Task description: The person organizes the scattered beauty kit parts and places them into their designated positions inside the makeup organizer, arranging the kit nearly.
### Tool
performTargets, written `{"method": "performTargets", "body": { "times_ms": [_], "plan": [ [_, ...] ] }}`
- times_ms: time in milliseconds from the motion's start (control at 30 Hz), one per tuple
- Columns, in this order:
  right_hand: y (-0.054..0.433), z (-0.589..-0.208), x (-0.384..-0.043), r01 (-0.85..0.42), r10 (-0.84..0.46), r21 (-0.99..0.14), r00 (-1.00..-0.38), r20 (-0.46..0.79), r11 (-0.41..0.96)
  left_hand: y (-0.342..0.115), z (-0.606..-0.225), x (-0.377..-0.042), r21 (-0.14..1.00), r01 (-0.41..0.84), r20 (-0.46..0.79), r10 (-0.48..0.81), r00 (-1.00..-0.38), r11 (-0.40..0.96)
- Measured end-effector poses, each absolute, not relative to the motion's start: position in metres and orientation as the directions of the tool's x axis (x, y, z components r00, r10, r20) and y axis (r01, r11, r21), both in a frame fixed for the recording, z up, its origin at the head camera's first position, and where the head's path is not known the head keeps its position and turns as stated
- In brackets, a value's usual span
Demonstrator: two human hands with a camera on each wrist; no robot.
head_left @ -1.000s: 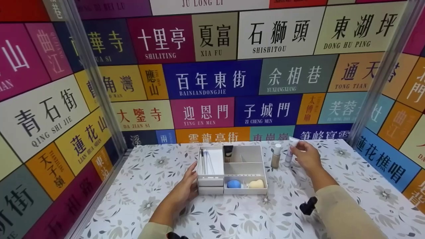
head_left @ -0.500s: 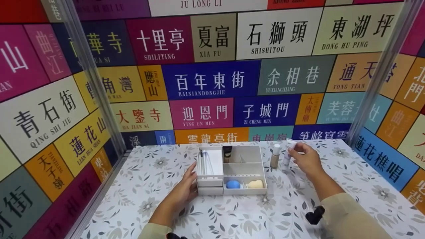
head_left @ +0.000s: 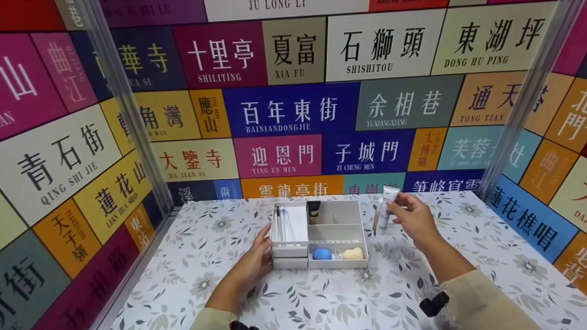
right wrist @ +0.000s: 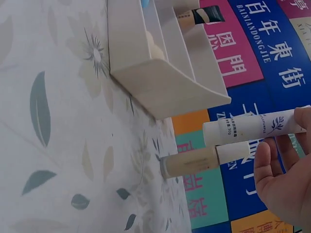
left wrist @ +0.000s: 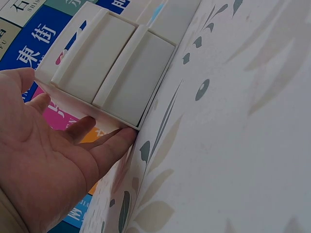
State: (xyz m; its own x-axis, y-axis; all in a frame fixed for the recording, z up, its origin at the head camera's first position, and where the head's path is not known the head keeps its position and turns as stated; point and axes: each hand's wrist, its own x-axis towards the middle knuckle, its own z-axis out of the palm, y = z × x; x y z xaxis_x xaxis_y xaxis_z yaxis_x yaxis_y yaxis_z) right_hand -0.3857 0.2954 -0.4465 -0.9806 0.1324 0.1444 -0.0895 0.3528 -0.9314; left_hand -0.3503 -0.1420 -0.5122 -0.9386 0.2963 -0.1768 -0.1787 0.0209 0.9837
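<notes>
My right hand [head_left: 415,217] pinches a white cosmetic tube [head_left: 389,201] near its flat crimped end, with the cap pointing down. In the right wrist view the tube [right wrist: 252,127] shows a purple plant print. Behind it stands a foundation bottle [right wrist: 192,162] with a white cap, upright on the table and partly hidden in the head view. A white desktop organizer [head_left: 337,233] sits left of them. My left hand [head_left: 253,260] touches the organizer's left side with its fingers extended. Two drawers [left wrist: 114,58] show beside that hand in the left wrist view.
The organizer contains a black-capped tube [head_left: 314,210], a blue makeup sponge [head_left: 322,254], a cream sponge [head_left: 353,254] and thin sticks [head_left: 279,224] in the upper left tray. A leaf-patterned cloth [head_left: 367,298] covers the table. Sign-printed walls [head_left: 293,107] enclose the back and sides.
The right hand has shifted left with the white tube, raising it slightly, so it now overlaps the foundation bottle in the head view. The left hand and organizer have stayed put.
</notes>
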Motion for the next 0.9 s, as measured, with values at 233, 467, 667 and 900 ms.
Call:
{"method": "performTargets", "body": {
  "times_ms": [233,467,667,900],
  "plan": [
    [0.274,-0.439,-0.379,-0.117,0.088,-0.950,-0.985,0.148,0.289,-0.141,-0.511,-0.349,0.985,-0.174,-0.171,0.298,-0.939,0.018],
    [0.260,-0.439,-0.380,-0.124,0.065,-0.964,-0.988,0.143,0.235,-0.140,-0.511,-0.349,0.989,-0.150,-0.141,0.322,-0.936,-0.006],
    [0.249,-0.438,-0.383,-0.141,0.043,-0.962,-0.987,0.155,0.233,-0.140,-0.512,-0.350,0.990,-0.141,-0.126,0.329,-0.936,-0.020],
    [0.230,-0.434,-0.390,-0.156,0.018,-0.962,-0.986,0.164,0.222,-0.141,-0.512,-0.350,0.989,-0.149,-0.134,0.325,-0.936,-0.021]
  ]
}}
